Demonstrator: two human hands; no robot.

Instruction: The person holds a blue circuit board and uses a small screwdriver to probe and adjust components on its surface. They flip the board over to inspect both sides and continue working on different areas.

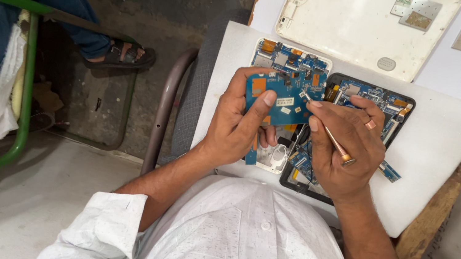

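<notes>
Slip risk: your left hand (237, 126) is gripping the blue circuit board (283, 95) above the opened tablets (366, 102), while your right hand (340, 143) is pinching a metal tool (329, 133) against it. Excess pressure could be scratching traces.

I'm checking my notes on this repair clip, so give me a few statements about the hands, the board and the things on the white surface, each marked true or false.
1. The left hand holds a blue circuit board. True.
2. The right hand is empty. False: it holds a thin metal tool, its tip at the board.
3. A ring sits on a finger of the right hand. True.
4. The white back cover lies under the hands. False: it lies farther away, at the top of the view.
5. The open device with the black frame lies on a white surface. True.
</notes>
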